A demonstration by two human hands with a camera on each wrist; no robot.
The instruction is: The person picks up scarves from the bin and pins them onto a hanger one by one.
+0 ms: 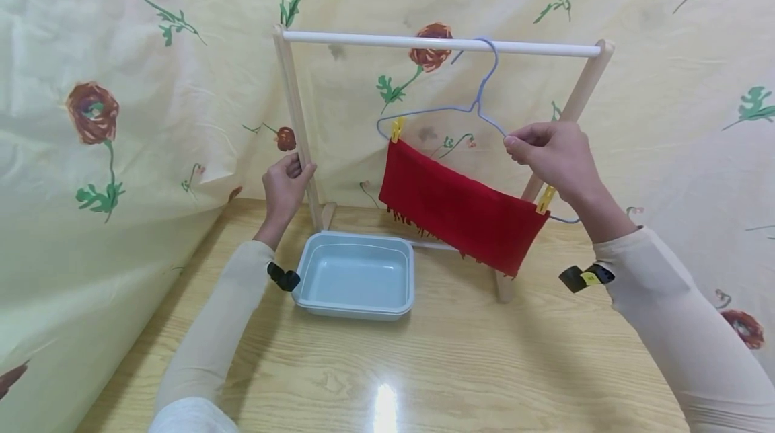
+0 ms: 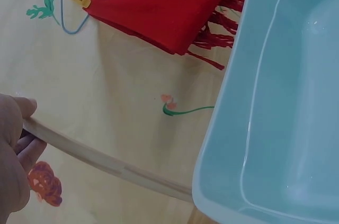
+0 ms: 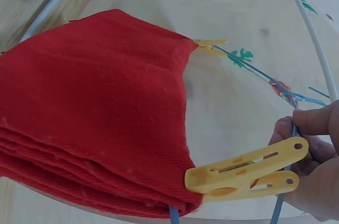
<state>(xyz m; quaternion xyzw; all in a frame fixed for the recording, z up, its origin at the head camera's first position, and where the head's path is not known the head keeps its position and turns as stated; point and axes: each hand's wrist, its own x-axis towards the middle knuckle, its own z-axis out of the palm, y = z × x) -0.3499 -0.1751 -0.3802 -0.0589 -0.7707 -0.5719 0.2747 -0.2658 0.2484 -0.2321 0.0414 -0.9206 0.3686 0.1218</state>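
Note:
A blue wire hanger (image 1: pixel 445 109) hooks over the white rail (image 1: pixel 363 38) of a small wooden rack and tilts down to the right. From it hangs a folded red fringed cloth (image 1: pixel 460 208), held by a yellow clothespin (image 1: pixel 396 130) at the left and another yellow clothespin (image 3: pixel 246 173) at the right. My right hand (image 1: pixel 554 154) pinches the hanger's sloping wire between thumb and fingers, just above the right clothespin. My left hand (image 1: pixel 286 184) grips the rack's left wooden post (image 1: pixel 293 100), thumb in front and fingers behind it.
A light blue plastic basin (image 1: pixel 354 308) stands on the wood-grain table (image 1: pixel 327 372) below the left post. The rack's right post (image 1: pixel 581 90) rises behind my right hand. Flower-printed fabric (image 1: pixel 200 76) hangs behind and along the left side.

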